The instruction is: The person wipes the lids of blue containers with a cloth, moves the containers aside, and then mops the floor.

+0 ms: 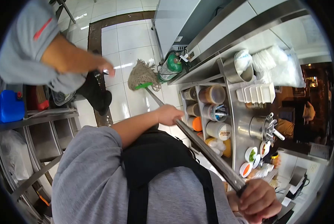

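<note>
A mop with a metal handle (208, 147) slants across my body. Its grey string head (142, 72), held by a green clamp (144, 86), rests on the white tiled floor (113, 74). My left hand (170, 114) is closed around the middle of the handle. Near the handle's upper end, beside a dark grip, my right hand (258, 201) is wrapped tight, with the fingers showing. Beside the mop head stands a green cylinder (170, 67) with cables about it.
A co-worker in a grey shirt (25, 48) stands at the left, one arm stretched towards the floor. A steel counter (241, 130) with shelved tubs, small bowls (245, 170) and a utensil pot (260, 127) runs along the right. Left are a metal rack (40, 119) and a blue jug (8, 106).
</note>
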`<action>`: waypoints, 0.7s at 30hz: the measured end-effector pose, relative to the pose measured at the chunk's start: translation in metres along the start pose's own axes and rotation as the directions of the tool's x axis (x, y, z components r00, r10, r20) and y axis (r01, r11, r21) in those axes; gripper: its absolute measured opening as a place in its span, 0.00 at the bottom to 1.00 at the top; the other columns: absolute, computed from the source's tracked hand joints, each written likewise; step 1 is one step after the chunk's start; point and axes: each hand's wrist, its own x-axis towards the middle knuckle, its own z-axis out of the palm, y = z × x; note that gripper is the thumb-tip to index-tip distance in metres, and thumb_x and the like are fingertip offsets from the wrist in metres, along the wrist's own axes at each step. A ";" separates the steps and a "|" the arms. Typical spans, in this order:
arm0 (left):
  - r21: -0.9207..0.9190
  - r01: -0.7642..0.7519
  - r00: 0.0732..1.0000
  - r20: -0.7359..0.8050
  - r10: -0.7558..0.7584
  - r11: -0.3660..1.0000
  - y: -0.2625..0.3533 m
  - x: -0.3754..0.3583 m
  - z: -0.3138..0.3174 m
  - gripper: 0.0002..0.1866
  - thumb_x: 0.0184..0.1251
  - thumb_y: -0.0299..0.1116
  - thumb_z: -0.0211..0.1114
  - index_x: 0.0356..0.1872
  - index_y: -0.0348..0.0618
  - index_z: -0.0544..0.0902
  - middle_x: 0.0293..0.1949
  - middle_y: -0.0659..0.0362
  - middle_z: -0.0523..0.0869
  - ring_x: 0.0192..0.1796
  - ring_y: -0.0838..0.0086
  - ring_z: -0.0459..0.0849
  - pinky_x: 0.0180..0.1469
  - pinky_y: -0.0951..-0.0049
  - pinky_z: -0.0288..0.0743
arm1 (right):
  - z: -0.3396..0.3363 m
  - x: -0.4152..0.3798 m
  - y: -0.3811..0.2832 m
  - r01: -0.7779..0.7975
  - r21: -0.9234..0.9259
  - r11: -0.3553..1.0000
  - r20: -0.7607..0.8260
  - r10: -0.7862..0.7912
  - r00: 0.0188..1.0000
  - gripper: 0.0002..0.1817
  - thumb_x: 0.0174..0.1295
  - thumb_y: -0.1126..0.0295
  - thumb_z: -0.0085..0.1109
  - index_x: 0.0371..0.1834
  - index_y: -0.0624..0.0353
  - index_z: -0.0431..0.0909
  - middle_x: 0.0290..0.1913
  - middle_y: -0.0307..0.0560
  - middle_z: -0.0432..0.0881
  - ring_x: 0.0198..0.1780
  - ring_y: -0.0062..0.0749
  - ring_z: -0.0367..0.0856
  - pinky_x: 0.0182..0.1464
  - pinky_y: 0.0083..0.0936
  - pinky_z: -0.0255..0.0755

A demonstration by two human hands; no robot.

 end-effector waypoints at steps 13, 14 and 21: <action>-0.206 0.258 0.762 -0.557 -0.330 0.944 -0.073 0.164 -0.134 0.36 0.57 0.51 0.73 0.55 0.41 0.63 0.42 0.47 0.76 0.45 0.60 0.75 0.49 0.63 0.71 | -0.099 0.307 0.192 -0.229 -0.825 0.516 -0.421 -0.292 0.859 0.25 0.64 0.63 0.62 0.53 0.68 0.62 0.35 0.51 0.77 0.34 0.34 0.78 0.36 0.30 0.72; -0.064 0.290 0.714 -0.650 -0.261 0.955 -0.090 0.161 -0.133 0.41 0.55 0.53 0.73 0.61 0.41 0.61 0.51 0.41 0.76 0.54 0.52 0.76 0.57 0.59 0.71 | -0.098 0.310 0.223 -0.171 -0.895 0.411 -0.335 -0.367 0.868 0.27 0.64 0.67 0.59 0.60 0.69 0.58 0.39 0.52 0.75 0.36 0.33 0.76 0.38 0.30 0.72; 0.128 0.334 0.826 -0.518 -0.224 0.934 -0.110 -0.003 -0.234 0.45 0.54 0.44 0.74 0.68 0.36 0.61 0.62 0.39 0.70 0.64 0.46 0.69 0.67 0.55 0.62 | -0.142 0.310 0.376 -0.404 -0.818 0.410 -0.480 -0.099 0.872 0.18 0.66 0.63 0.60 0.36 0.63 0.61 0.24 0.55 0.75 0.25 0.50 0.76 0.31 0.40 0.69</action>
